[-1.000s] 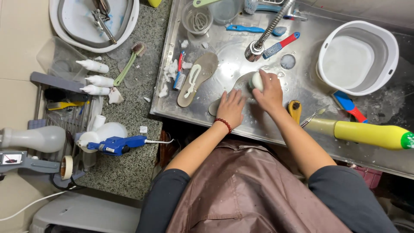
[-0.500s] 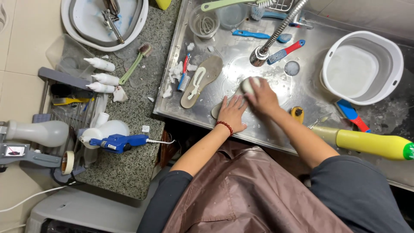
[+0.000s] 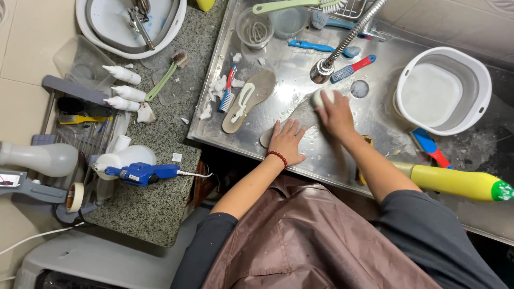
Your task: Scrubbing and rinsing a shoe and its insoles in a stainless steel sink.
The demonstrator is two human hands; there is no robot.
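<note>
My left hand [image 3: 287, 140] presses flat, fingers spread, on the near end of a grey shoe insole [image 3: 301, 116] lying in the wet steel sink [image 3: 300, 72]. My right hand [image 3: 335, 113] grips a white rounded scrubber [image 3: 322, 97] against the insole's far end, just below the flexible faucet head [image 3: 323, 71]. A second insole [image 3: 248, 99], streaked with white paste, lies to the left. A red bead bracelet circles my left wrist.
A white tub [image 3: 442, 90] stands at the sink's right, a yellow bottle [image 3: 455, 182] on its front edge. Brushes [image 3: 349, 68] and cups [image 3: 254, 27] sit at the back. The granite counter [image 3: 160, 144] holds squeeze bottles [image 3: 122, 88], a blue glue gun [image 3: 140, 172] and a white basin [image 3: 130, 24].
My right hand with the scrubber has slid along the insole, toward the near end and back out to the far end under the faucet. My left hand stays pressed on the insole.
</note>
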